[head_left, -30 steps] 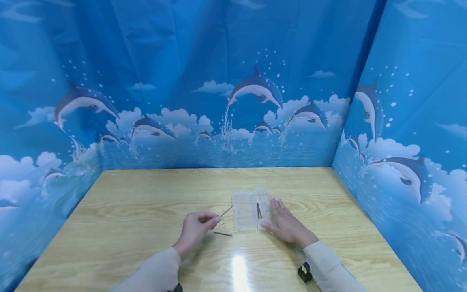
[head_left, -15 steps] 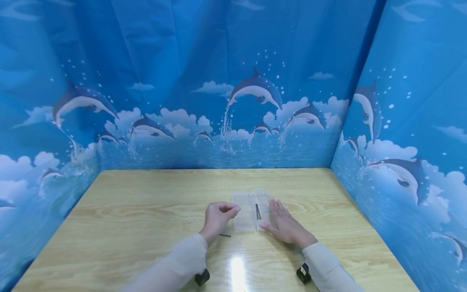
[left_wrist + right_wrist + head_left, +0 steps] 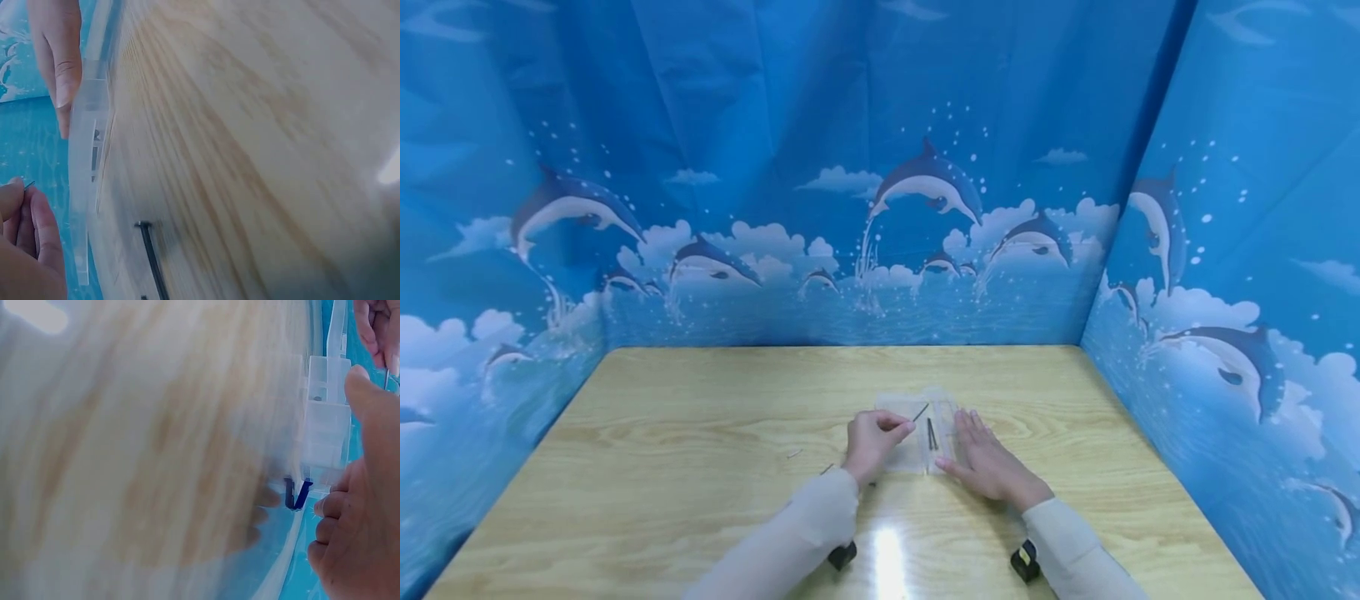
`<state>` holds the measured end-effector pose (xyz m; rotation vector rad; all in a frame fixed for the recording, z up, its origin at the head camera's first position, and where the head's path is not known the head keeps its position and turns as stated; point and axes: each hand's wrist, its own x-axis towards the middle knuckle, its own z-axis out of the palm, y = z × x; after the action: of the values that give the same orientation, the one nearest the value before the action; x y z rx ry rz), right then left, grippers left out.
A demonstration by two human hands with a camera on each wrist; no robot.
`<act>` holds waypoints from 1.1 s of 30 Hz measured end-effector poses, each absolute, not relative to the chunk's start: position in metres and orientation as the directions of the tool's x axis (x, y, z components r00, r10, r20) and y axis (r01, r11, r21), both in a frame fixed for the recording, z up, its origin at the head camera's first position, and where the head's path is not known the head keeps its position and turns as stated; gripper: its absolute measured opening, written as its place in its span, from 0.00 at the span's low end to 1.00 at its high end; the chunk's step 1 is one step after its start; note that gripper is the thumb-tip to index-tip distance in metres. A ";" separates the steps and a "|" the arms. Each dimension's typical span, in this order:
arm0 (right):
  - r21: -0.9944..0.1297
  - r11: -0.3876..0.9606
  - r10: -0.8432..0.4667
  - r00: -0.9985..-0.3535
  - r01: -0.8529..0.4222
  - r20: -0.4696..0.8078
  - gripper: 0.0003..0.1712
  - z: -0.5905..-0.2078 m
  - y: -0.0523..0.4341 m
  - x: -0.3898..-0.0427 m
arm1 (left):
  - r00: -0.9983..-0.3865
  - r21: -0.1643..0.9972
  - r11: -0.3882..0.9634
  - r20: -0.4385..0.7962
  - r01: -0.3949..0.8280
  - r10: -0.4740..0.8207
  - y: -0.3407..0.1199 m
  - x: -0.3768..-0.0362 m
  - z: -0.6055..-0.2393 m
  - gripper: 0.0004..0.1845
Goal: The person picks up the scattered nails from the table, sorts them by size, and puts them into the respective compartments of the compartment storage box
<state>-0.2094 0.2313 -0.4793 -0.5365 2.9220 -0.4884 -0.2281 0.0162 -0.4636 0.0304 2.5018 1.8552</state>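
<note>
A clear plastic compartment box (image 3: 946, 417) lies unfolded on the table, its flat lid (image 3: 901, 457) on the left side. Two dark nails (image 3: 932, 435) lie in a compartment. My left hand (image 3: 872, 442) pinches a thin nail (image 3: 921, 411) between thumb and fingertips, above the box near the line between lid and compartments. Along the box's right side rests my right hand (image 3: 992, 462), fingers straight and thumb at the near edge. In the right wrist view, the compartment walls (image 3: 328, 434) show beside the thumb. A larger nail (image 3: 150, 256) with a flat head lies on the table.
A small light nail-like piece (image 3: 794, 453) and the tip of a dark one (image 3: 827, 469) lie left of my left wrist. The wooden table (image 3: 700, 400) ends at a blue dolphin-print curtain (image 3: 760, 250) behind and at both sides.
My left hand has moved right from the loose nails beside the box to over the box, carrying the thin nail. The right hand has stayed at the box's right side.
</note>
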 end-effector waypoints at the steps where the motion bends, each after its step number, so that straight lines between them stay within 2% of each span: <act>1: -0.338 0.884 -0.365 -0.928 -0.323 -0.070 0.53 -0.479 0.231 -0.210 | -0.999 0.956 0.294 0.006 0.015 0.032 0.019 -0.229 -0.465 0.03; 20: -0.336 0.880 -0.379 -0.923 -0.336 -0.068 0.52 -0.476 0.231 -0.209 | -0.996 0.906 0.418 0.087 0.067 -0.031 0.049 -0.231 -0.483 0.04; 33: -0.336 0.881 -0.375 -0.925 -0.333 -0.068 0.52 -0.475 0.232 -0.209 | -0.995 0.897 0.432 0.099 0.096 0.017 0.050 -0.235 -0.482 0.03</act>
<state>-0.2088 0.2321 -0.4754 -0.5519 2.9194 -0.4866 -0.2345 0.0503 -0.4824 0.1073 2.7206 1.7122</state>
